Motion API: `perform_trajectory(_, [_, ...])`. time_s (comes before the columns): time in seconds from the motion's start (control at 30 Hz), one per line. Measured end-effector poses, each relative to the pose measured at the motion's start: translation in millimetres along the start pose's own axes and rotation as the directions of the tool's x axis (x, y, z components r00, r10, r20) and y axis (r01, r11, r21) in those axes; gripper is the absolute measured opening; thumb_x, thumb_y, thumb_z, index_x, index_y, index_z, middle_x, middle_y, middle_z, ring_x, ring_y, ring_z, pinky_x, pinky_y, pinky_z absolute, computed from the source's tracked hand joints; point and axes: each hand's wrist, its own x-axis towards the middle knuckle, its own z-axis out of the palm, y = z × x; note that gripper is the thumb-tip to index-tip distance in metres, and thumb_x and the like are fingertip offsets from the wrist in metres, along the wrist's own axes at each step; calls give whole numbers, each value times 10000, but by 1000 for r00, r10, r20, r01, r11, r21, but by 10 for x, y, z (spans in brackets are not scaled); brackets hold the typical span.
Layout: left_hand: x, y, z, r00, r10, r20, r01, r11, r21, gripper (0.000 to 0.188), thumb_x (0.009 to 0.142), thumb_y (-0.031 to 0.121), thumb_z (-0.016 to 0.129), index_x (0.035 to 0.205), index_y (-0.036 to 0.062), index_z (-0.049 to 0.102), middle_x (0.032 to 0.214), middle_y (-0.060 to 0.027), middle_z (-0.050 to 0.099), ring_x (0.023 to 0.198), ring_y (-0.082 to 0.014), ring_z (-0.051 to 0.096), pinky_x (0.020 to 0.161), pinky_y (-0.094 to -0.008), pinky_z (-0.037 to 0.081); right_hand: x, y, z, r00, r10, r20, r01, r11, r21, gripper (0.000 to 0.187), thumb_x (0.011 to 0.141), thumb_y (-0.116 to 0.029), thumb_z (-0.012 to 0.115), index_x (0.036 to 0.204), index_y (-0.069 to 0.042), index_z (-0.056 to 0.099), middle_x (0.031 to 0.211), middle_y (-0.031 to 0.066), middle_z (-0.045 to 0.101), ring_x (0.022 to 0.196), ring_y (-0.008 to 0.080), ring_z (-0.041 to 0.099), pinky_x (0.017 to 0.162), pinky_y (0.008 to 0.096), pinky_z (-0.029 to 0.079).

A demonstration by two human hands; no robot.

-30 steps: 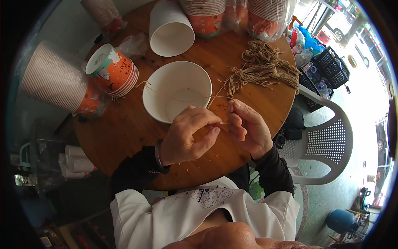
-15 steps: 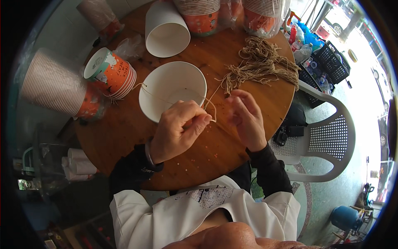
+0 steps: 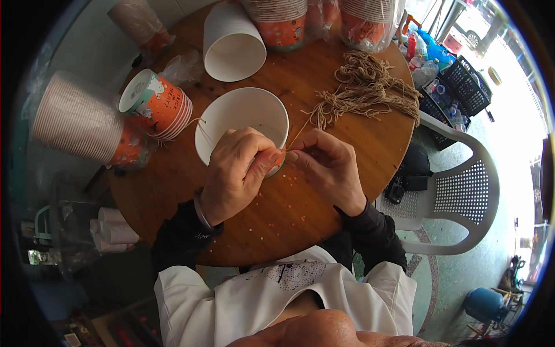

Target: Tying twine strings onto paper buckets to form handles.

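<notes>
An open white paper bucket [image 3: 240, 107] stands before me on the round wooden table, with a bit of orange print showing under its near rim. Thin tan cord [image 3: 200, 122] passes through its left wall. Over the near right rim, my left hand [image 3: 237, 170] and my right hand [image 3: 330, 168] almost touch, each pinching the cord between thumb and forefinger. The exact spot where it is tied or gripped is hidden by the fingertips. Beyond my right hand lies a loose bundle of tan cord [image 3: 367, 87].
An empty white bucket [image 3: 234, 55] lies on its side at the back. Nested orange printed buckets [image 3: 165, 110] and a wrapped stack [image 3: 81, 118] are to the left. More stacked buckets [image 3: 280, 29] line the far edge. A grey plastic chair [image 3: 465, 185] stands right.
My right hand has moved left and closed on the cord beside my left hand. The left hand has drawn slightly left and the loop of cord is less visible.
</notes>
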Motion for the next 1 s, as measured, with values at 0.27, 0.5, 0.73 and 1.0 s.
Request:
perform_trajectory(0.27, [-1,-32,-3,999,26,-43,-23,997,70,140,839,46,691,904,72,569,842,-45,607,773,-249,584,713,-360,430,168,-192,-78,959,220,176,-238,967,90,86,931,-111,640,937,-25,638,740,-20,609,627,34,567,567,191,470])
perform_trajectory(0.5, [-33,-52,36,998,23,-55,-18,996,88,201,818,38,716,957,64,574,874,-59,606,759,-253,583,707,-348,456,325,-123,-177,966,163,202,-189,975,114,83,938,-106,614,926,-25,621,751,-9,615,639,54,600,565,199,489])
perform_trajectory(0.73, [-51,29,261,998,-61,27,52,970,239,390,796,182,763,1078,17,551,904,-113,612,807,-298,638,674,-390,516,1049,-9,-705,808,-471,-354,448,882,-150,105,981,-100,555,997,-5,597,900,83,684,792,129,661,709,250,544])
perform_trajectory(1.0, [-247,-182,-66,931,-363,-36,360,931,-66,284,882,17,659,1160,-20,619,966,-157,701,847,-202,702,727,-292,545,409,541,-115,973,6,-231,72,943,325,83,969,-58,557,985,13,595,1043,103,680,912,129,627,843,268,507])
